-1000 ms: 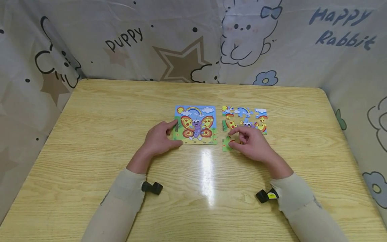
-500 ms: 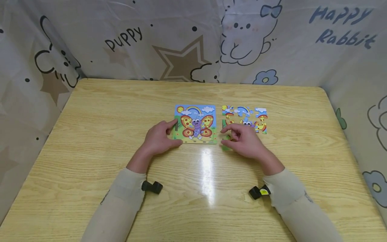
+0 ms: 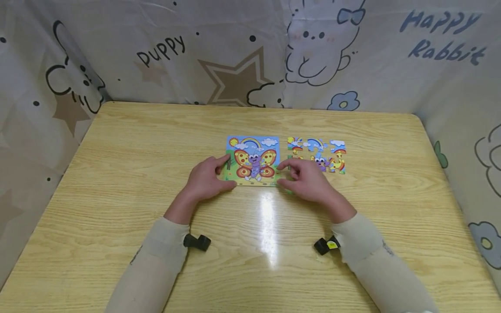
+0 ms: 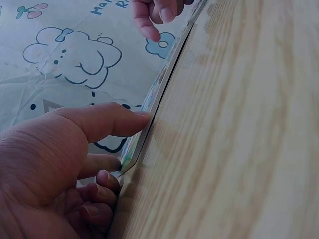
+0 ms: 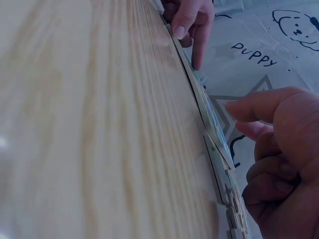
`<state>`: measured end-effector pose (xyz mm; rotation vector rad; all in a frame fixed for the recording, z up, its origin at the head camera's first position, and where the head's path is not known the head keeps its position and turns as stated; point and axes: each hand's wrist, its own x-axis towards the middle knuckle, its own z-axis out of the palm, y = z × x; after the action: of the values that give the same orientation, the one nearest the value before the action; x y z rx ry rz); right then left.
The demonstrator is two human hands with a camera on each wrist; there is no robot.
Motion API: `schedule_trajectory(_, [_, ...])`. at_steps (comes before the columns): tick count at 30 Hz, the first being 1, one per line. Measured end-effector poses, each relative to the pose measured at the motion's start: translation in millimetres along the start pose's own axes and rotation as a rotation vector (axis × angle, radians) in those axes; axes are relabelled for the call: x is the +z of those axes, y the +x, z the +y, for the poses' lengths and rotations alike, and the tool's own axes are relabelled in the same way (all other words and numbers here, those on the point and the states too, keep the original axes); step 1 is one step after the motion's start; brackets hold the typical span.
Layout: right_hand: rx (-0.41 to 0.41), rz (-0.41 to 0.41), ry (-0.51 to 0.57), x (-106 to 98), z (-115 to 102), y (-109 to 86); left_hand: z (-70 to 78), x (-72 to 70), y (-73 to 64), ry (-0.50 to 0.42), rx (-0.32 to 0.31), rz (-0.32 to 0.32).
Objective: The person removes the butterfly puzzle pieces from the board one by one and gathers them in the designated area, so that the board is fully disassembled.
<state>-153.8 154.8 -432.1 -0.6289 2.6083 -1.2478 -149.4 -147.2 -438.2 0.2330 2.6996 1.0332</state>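
A square butterfly puzzle board (image 3: 254,145) lies flat on the table, showing a sun, rainbow and clouds. My left hand (image 3: 204,179) touches its lower left corner, thumb (image 4: 134,121) at the near edge and index finger at the left edge, both fairly straight; the other fingers are curled. By the board's lower right corner is my right hand (image 3: 311,180). Its thumb and index finger stand apart with nothing between them, and its other fingers curl in. Loose puzzle pieces (image 3: 316,144) lie in rows right of the board, partly hidden under the right hand.
The wooden table (image 3: 250,261) reaches back to a cartoon-printed cloth (image 3: 164,82), which also hangs at both sides. Black wrist cameras (image 3: 197,242) sit on both sleeves. In the right wrist view, several puzzle pieces (image 5: 234,209) lie close beyond the board's corner.
My right hand has slid left from over the loose pieces to the board's right edge, uncovering part of the pieces. My left hand and the board have stayed where they were.
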Motion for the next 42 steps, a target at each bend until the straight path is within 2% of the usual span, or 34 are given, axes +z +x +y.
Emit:
schedule_trajectory(11, [0.03,-0.015,-0.016,8,-6,9.3,-0.3,1.2,-0.1,0.003,-0.003,0.006])
schedule_trajectory(22, [0.085,-0.052,-0.127,13,-12,22.2,-0.3,0.4,-0.9,-0.004,0.002,0.009])
schedule_trajectory(31, [0.078,-0.045,-0.149,18,-16,30.9,-0.9,0.7,0.5,-0.002,0.007,0.011])
schedule_trajectory(42, [0.127,-0.035,-0.154,22,-17,35.1,-0.5,0.5,0.5,-0.005,0.005,0.01])
